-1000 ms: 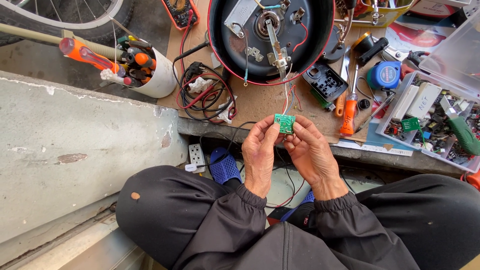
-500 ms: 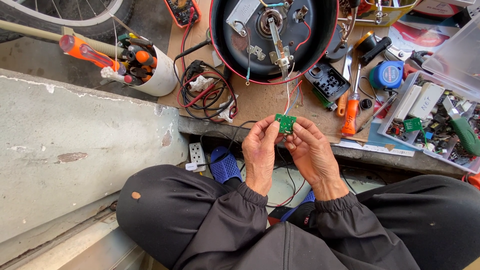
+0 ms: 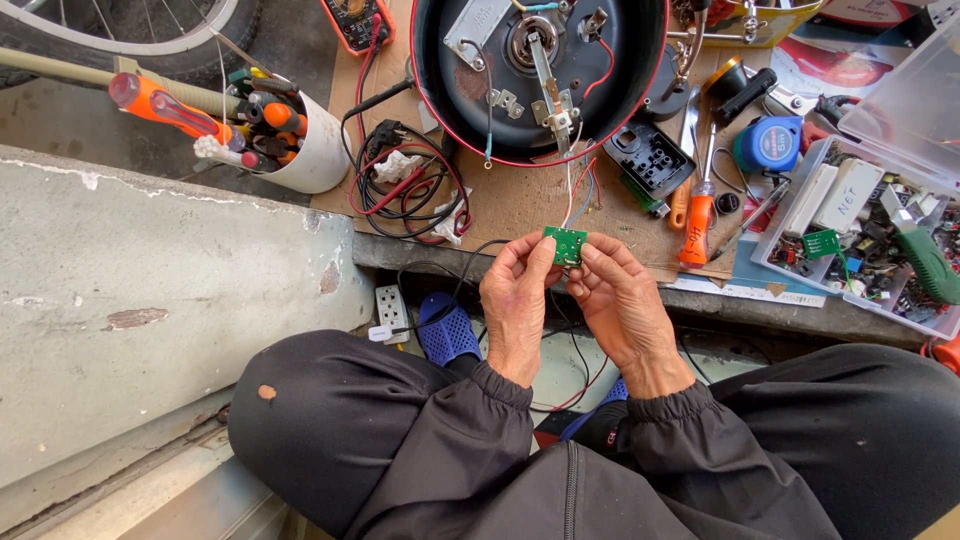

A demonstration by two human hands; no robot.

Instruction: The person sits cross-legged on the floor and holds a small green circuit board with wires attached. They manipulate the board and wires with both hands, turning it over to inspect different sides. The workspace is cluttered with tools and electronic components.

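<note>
A small green circuit board (image 3: 566, 244) is pinched between both hands above the edge of a brown work board (image 3: 520, 205). My left hand (image 3: 518, 300) grips its left side and my right hand (image 3: 620, 300) grips its right side. Thin wires (image 3: 572, 185) run from the circuit board up to a round black appliance base (image 3: 540, 75) with a red rim, lying open with its inner metal parts showing.
A white cup of screwdrivers (image 3: 300, 140) stands at left, next to a tangle of cables (image 3: 405, 190). An orange screwdriver (image 3: 697, 215), a blue tape measure (image 3: 768, 145) and a clear parts box (image 3: 880, 230) lie at right. A multimeter (image 3: 358, 20) sits at top. A concrete ledge (image 3: 150, 290) is at left.
</note>
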